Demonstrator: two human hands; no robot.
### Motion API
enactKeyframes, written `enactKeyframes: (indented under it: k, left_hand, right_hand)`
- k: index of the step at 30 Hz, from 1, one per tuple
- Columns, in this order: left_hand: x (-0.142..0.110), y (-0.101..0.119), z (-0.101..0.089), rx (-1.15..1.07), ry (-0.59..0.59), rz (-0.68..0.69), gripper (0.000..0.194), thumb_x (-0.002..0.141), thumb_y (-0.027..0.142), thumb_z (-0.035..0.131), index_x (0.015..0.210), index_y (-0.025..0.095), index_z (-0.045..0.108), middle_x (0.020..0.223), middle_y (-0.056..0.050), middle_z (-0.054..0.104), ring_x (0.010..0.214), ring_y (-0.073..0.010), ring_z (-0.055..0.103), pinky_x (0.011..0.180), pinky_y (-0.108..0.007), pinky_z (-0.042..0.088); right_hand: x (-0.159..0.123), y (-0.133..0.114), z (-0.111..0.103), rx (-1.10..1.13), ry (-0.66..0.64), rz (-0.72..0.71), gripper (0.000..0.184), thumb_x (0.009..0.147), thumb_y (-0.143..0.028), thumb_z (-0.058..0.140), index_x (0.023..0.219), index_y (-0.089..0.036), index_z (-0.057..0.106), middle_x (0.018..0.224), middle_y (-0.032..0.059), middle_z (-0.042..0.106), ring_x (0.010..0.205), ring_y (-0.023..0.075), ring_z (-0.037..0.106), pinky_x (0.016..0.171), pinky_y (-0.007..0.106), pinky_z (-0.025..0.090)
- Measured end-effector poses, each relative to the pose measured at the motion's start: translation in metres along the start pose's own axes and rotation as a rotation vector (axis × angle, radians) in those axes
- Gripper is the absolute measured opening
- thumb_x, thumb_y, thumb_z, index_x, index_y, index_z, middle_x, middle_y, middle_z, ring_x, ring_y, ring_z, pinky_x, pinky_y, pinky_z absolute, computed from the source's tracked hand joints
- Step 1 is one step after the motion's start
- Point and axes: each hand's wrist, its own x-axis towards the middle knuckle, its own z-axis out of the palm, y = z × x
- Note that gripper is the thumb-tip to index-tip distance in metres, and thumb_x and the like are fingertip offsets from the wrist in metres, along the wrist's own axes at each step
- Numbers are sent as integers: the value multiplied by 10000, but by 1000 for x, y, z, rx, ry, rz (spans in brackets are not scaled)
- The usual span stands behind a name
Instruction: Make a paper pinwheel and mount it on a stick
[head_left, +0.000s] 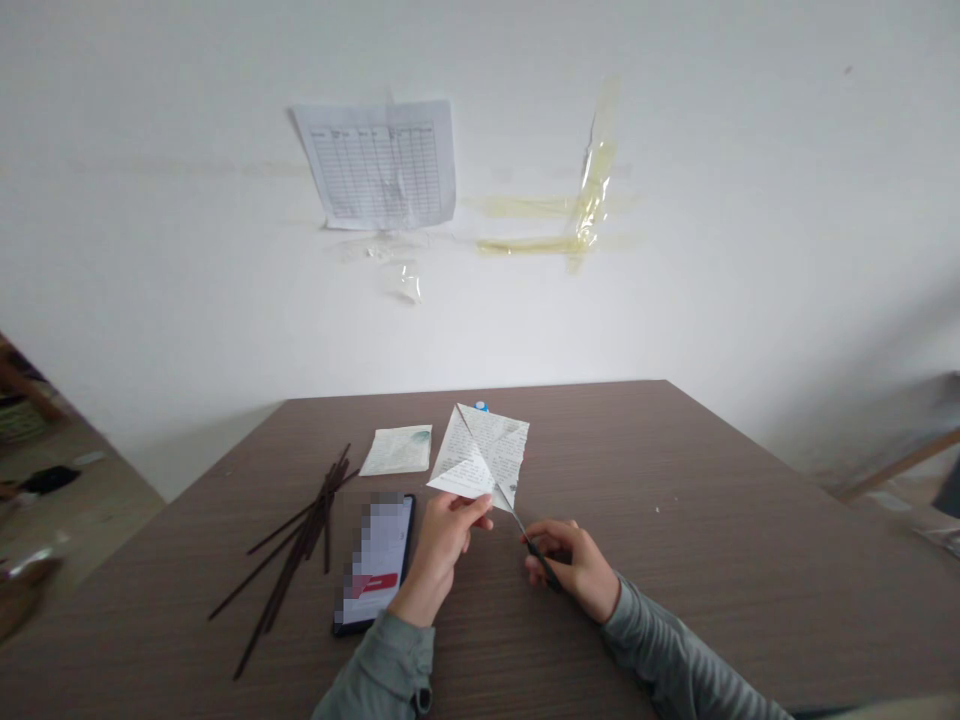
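Above a brown tabletop (720, 560), the left hand (442, 530) is pinching a paper square (487, 440) low down; the right hand (585, 570) is gripping a slim, black-handled tool (535, 551) at its lower corner. Print and diagonal creases are showing.

Holding creased paper (491, 440) in left hand (442, 540), slim tool (543, 564) in right hand (581, 565) at its near corner, right of phone (379, 560).

The left forearm (382, 668) angled up to a left hand (444, 535) with its thumb pressed toward bent fingers in a pinch, while the right forearm (675, 650) slanted in from the lower right, the right hand (576, 562) turned inward, fingers curled.
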Motion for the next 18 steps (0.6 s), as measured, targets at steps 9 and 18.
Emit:
enactKeyframes:
  k: [9,18]
  left_hand:
    - [-2,0,1,8,-2,3,283,674,300,1052,775,203,806,749,-49,854,583,-188,768,424,-191,297]
    - [1,-2,1,18,14,-14,225,753,213,1009,761,195,785,778,-66,871,572,-174,768,423,-184,301]
  right_hand:
    - [-2,-4,0,-35,-2,5,688,845,-898,989,1078,-260,882,749,81,890,724,351,845,938,545,709]
    - [-2,-5,-2,-83,7,0,782,859,-991,956,1085,-244,916,746,67,899,754,373,876,1291,707,623]
